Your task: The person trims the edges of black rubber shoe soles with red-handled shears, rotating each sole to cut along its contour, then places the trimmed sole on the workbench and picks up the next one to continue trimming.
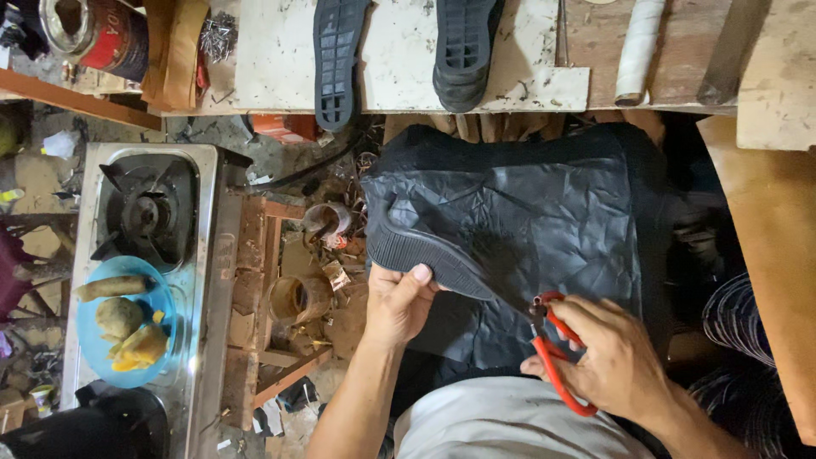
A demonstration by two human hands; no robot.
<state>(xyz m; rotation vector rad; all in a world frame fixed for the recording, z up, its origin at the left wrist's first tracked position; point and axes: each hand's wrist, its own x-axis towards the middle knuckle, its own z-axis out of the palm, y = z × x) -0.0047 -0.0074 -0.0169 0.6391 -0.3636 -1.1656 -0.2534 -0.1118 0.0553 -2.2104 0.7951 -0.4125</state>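
1 sole (429,255) — toe up-left, diagonal.

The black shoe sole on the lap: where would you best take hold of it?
Take the shoe sole at its rounded near end, as the left hand does: thumb on the ribbed tread, fingers beneath. Come from the left, since the right hand works red-handled pliers at the other end.

A round metal tin (93,34) with red-and-dark label lies top left.

Up top, pale scuffed surface (399,76), carrying two black soles (336,59), a tin (98,34), nails (218,36), a white roll (637,47).
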